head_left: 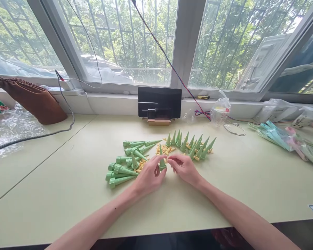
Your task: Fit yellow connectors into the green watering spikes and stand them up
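In the middle of the table, my left hand [151,172] is closed around a green watering spike [162,163] that stands with its tip up. My right hand [183,167] is pinched beside that spike, with a small yellow plastic piece [167,160] just showing at its fingertips. Behind the hands lies a pile of yellow plastic pieces [165,150]. Several green spikes [123,170] lie on their sides to the left, with more yellow pieces [139,166] near their tips. At the right, several upright green spikes [184,142] stand in a group with yellow pieces between them.
A tablet [159,100] with a phone [159,113] before it leans at the back. To the left are a brown bag [33,100], a dark cable [67,129] and crumpled clear plastic [18,128]. A bagged cup [220,113] and packaged items [279,135] sit at the right.
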Tool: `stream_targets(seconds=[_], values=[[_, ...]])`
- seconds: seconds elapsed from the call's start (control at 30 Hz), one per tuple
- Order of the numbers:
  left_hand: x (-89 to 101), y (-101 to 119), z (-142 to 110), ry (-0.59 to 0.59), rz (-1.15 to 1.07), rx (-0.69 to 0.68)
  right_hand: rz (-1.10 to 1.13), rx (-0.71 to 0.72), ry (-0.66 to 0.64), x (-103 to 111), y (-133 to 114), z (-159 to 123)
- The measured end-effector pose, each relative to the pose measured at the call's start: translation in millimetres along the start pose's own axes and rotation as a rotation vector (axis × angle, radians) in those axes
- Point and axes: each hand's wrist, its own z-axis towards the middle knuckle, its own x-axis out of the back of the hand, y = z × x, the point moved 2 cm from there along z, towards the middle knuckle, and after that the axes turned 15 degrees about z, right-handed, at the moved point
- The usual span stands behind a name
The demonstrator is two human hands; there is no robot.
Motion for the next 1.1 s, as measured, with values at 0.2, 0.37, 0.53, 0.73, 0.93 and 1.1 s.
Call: stream_targets(seconds=[0.2,0.37,0.53,0.73,0.93,1.1], values=[[1.7,0.5,1.5,0.030,0.008,0.053,0.051,0.044,-0.023,-0.2,-1.9,0.7],[2.0,-0.4,2.0,0.038,0.030,0.032,-0.002,0.017,-0.027,-0.3,-1.0,0.6],[1.6,0.1,0.9,0.034,0.060,-0.005,-0.055,-0.008,-0.033,0.1,0.3,0.1],[2.7,2.3,0.4,0.028,0.057,-0.033,-0.156,0.017,-0.022,1.3,-0.1,1.1],[1.9,1.1,0.1,0.009,0.054,-0.035,-0.226,0.058,-0.037,1.1,1.7,1.1],[2.4,0.4,1.6,0.017,0.060,-0.026,-0.194,0.038,-0.075,-1.0,-1.1,0.4]])
